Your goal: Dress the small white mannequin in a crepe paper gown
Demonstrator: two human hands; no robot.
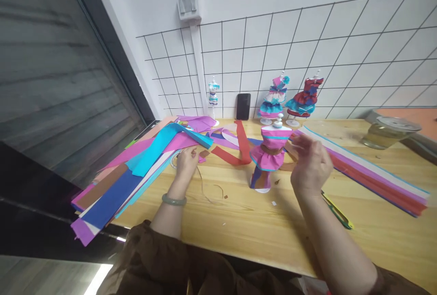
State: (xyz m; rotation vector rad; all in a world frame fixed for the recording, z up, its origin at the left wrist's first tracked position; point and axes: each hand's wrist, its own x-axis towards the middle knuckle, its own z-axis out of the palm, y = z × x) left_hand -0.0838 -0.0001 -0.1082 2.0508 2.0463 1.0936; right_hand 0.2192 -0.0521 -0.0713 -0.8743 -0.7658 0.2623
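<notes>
A small dress form [272,149] in a pink paper dress with light blue trim and a brown waistband stands upright on the table. Just right of it is my right hand [311,163], raised with curled fingers; what it grips, if anything, is hidden. My left hand [187,164] is closed near the table, beside a roll of tape [174,160] and a small pink scrap. Whether something thin is between its fingers is too small to tell. A thin brown strip [202,185] curls over the wood close to that hand.
Colored paper strips [112,195] pile up at left, others [378,179] lie at right. A yellow-green cutter [337,211] lies near my right forearm. Behind stand dressed forms [273,101], a black phone [243,106] and, at right, a glass bowl [387,132].
</notes>
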